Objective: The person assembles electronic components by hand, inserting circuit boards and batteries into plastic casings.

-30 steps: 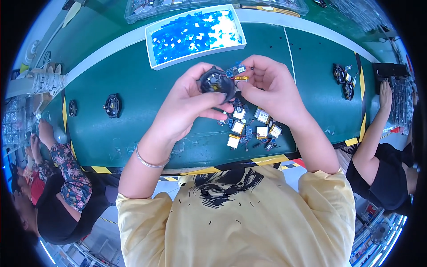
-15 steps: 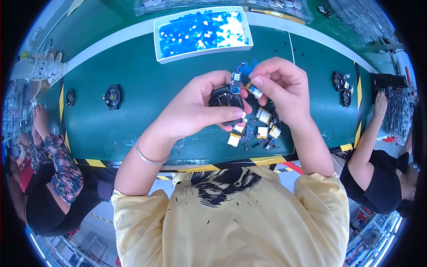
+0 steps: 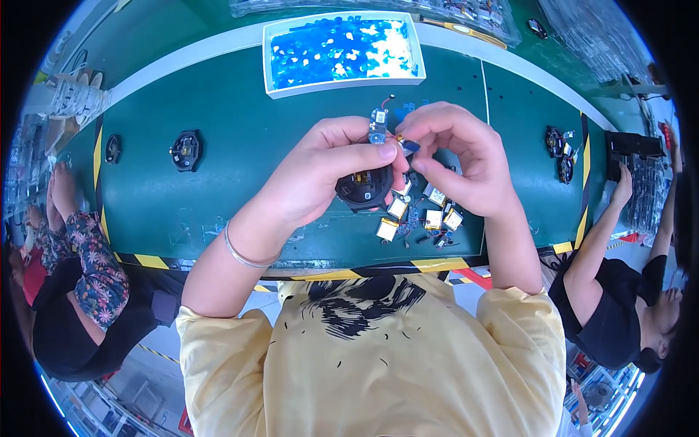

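My left hand [image 3: 309, 171] grips a round black watch case [image 3: 364, 191], its inner side facing up. Above my left thumb stands a small circuit board [image 3: 378, 125] with a thin red wire at its top end. A small battery [image 3: 411, 146], blue side showing, sits at my left fingertips beside the board. Around the battery curl the fingers of my right hand [image 3: 462, 160]; thumb and forefinger are apart, and no firm grip on it shows. Just below, on the green table, lies a pile of silver batteries [image 3: 434, 218] and small boards [image 3: 413, 218].
A white tray [image 3: 346, 88] of blue and white bits stands at the back. More black watch cases lie left [image 3: 187, 151] and right [image 3: 565, 169]. A yellow-handled tool [image 3: 466, 31] rests behind the table's rim. Other people sit at both sides.
The watch case has turned and dropped slightly in my left hand, showing more of its inside. The battery has tipped from its silver face to blue, and my right thumb and forefinger have spread.
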Motion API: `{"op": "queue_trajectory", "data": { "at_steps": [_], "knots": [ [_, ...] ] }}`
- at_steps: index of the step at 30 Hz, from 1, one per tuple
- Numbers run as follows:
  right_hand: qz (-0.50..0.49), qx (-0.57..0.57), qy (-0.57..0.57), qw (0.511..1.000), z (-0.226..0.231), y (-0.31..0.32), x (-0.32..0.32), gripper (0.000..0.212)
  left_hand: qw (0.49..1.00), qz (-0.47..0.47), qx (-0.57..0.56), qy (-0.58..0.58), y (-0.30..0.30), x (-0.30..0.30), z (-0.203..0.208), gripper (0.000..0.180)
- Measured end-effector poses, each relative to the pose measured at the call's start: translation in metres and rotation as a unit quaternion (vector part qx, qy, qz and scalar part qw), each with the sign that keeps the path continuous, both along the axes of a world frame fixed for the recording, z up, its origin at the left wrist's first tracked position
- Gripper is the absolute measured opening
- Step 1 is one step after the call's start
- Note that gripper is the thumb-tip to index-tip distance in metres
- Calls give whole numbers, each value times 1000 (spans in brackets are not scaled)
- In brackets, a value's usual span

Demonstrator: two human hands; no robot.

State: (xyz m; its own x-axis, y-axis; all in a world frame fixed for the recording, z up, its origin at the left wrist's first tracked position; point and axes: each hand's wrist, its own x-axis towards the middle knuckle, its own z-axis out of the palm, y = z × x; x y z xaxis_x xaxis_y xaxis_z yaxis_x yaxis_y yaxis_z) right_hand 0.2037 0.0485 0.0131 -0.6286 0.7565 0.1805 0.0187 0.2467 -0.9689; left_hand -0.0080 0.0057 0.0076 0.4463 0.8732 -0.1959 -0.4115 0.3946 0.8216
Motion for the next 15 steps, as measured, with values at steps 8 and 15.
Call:
{"op": "queue_trajectory", "data": {
  "at_steps": [8,15],
  "knots": [
    [-61,229,-40,971,6,-3,1,19,998,-49,-35,-13,-3,0,7,19],
    [-70,312,-32,947,11,-4,-8,21,993,-62,-19,-97,-2,-3,8,21]
  ]
}}
